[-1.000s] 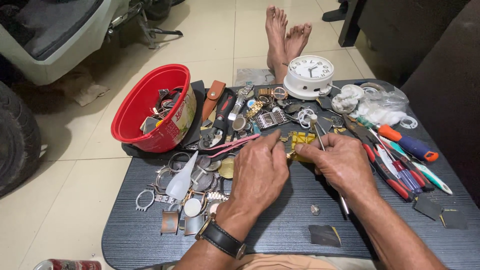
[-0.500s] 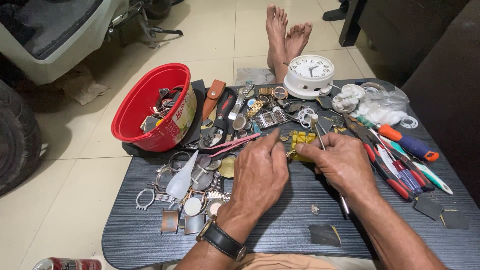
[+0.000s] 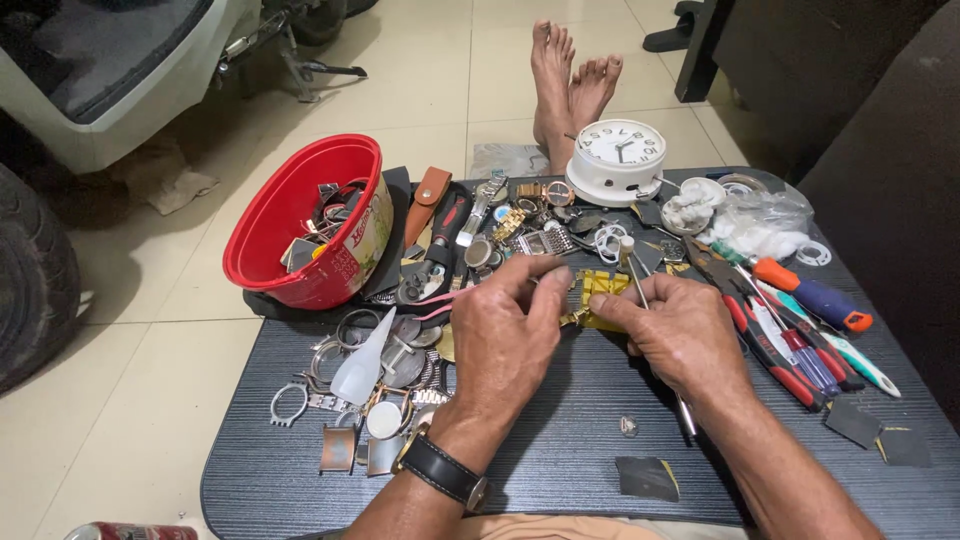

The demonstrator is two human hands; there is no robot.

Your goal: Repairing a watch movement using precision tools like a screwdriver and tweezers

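My left hand (image 3: 510,335), with a black wrist watch on it, pinches a gold-coloured watch band (image 3: 578,300) at the middle of the dark grey table (image 3: 560,450). My right hand (image 3: 678,335) grips the other side of the band and also holds a thin metal tool (image 3: 640,285) that sticks up past the fingers. A yellow cloth (image 3: 605,285) lies under the band. Both hands rest close together, fingertips nearly touching.
A red plastic bowl (image 3: 285,225) of watch parts stands at the left. Watch cases and bands (image 3: 370,380) lie front left, a white clock (image 3: 620,160) at the back, screwdrivers and pliers (image 3: 800,320) at the right. Bare feet (image 3: 570,80) rest beyond the table.
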